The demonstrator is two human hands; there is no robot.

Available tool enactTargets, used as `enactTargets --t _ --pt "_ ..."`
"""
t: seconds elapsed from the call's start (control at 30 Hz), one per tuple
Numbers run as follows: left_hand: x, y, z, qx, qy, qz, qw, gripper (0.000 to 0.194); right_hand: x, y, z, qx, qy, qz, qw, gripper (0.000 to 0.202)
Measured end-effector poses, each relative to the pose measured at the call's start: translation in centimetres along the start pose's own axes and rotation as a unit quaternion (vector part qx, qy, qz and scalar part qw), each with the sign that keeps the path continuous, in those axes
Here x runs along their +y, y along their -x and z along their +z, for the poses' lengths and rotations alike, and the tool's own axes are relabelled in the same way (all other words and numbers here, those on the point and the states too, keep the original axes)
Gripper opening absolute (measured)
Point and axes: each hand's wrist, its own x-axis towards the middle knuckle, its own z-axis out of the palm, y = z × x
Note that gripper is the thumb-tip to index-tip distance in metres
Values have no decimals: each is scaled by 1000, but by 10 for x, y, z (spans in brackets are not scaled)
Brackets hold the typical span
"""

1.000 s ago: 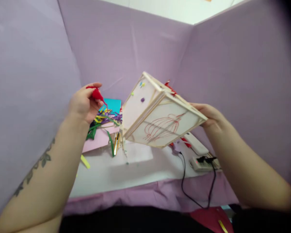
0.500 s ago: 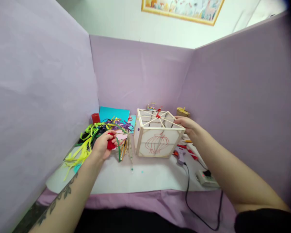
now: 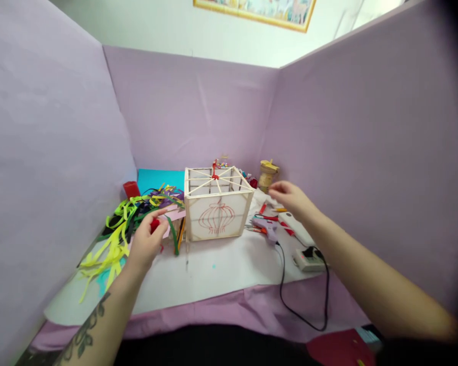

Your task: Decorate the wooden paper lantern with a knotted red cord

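A box-shaped lantern (image 3: 216, 216) with a wooden-stick frame and white panels stands upright on the white table. Its front panel carries a red lantern drawing, and a red cord (image 3: 215, 175) is tied where the top sticks cross. To its left, my left hand (image 3: 147, 239) is closed round a small red bundle (image 3: 154, 224), mostly hidden by the fingers. My right hand (image 3: 290, 197) hangs in the air to the right of the lantern, apart from it. Its fingertips are drawn together, and anything between them is too small to make out.
Yellow-green ribbons (image 3: 112, 254), a red roll (image 3: 131, 189) and a blue sheet (image 3: 158, 179) lie at left. On the right are a glue gun (image 3: 266, 226) with a black cable, a power strip (image 3: 308, 260) and a tan container (image 3: 267, 175). Lilac panels surround three sides.
My right hand has come away from the lantern's right side. The lantern now stands turned slightly. My left hand still holds the red bundle. The camera view has shifted right.
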Motion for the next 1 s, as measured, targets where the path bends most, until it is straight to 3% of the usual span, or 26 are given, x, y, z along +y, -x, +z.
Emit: enactTargets --t 0.07,0.1,0.23,0.33,0.5,0.73,1.0 --pt "-8 5 6 44 -40 60 996 38 18 31 -1 -126 171 -19 977 20" --pt "-13 7 10 68 -60 93 992 36 24 44 3 -157 248 -30 956 20" --pt "-36 17 20 129 -128 230 956 28 41 70 29 -175 383 -47 906 26" --pt "-48 25 18 109 -157 290 938 24 50 70 41 -206 407 -46 889 36" --pt "-54 28 16 86 -161 286 941 22 50 68 51 -163 452 -31 877 37" --pt "-60 26 18 54 -190 294 935 21 27 57 87 -205 450 -61 867 32" --pt "-55 25 17 56 -160 288 942 19 22 43 97 -199 442 -19 875 36"
